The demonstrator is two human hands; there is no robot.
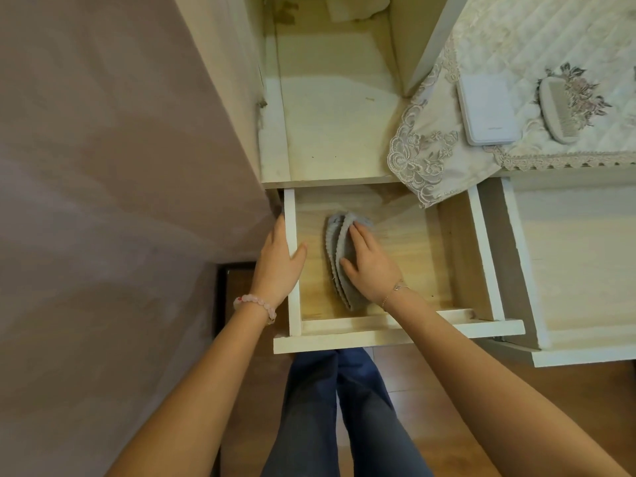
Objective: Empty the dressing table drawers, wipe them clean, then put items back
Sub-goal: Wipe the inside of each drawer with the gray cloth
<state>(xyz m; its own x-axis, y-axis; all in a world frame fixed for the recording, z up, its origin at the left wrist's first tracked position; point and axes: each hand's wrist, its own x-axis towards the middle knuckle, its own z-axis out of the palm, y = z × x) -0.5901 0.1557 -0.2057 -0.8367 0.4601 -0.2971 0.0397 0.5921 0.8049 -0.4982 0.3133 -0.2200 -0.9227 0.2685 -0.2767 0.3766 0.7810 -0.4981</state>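
A white drawer (395, 333) with a bare wooden bottom stands pulled out below me. A folded grey cloth (335, 242) lies on the drawer bottom, left of the middle. My right hand (370, 263) presses flat on the cloth, fingers spread over it. My left hand (278, 263) grips the drawer's left wall, thumb inside and fingers outside. Apart from the cloth, the drawer holds nothing.
A second drawer (581, 354) stands open to the right. On the table top lies a lace-edged runner (430, 156) with a white flat box (485, 111) and a pale comb (559, 110). An open shelf (337, 132) sits above the drawer; a wall (103, 166) is close on the left.
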